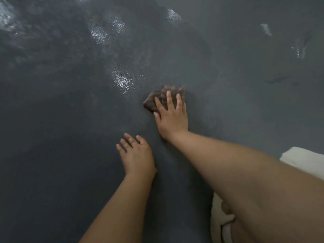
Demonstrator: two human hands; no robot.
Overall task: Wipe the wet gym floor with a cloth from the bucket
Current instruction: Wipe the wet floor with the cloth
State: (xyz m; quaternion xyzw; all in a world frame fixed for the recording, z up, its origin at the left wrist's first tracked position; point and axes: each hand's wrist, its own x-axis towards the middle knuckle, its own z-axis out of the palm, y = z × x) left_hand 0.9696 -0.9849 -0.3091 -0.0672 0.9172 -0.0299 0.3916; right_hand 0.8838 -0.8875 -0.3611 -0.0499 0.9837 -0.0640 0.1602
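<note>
On the wet floor (70, 120), right hand (172, 118) presses brown cloth (157, 98), fingers spread; left hand (136, 155) flat, fingers apart.

Cloth (158, 99) partly under right hand (172, 118); forearms cut off.

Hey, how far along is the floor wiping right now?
Done: a brown cloth is already out and down on the dark floor; the bucket is not in view. In hand: the right hand presses the cloth flat with straight fingers, while the left hand rests open on the floor. Left: shiny wet patches glisten ahead and to the left of the cloth, so much wiping likely remains.
</note>
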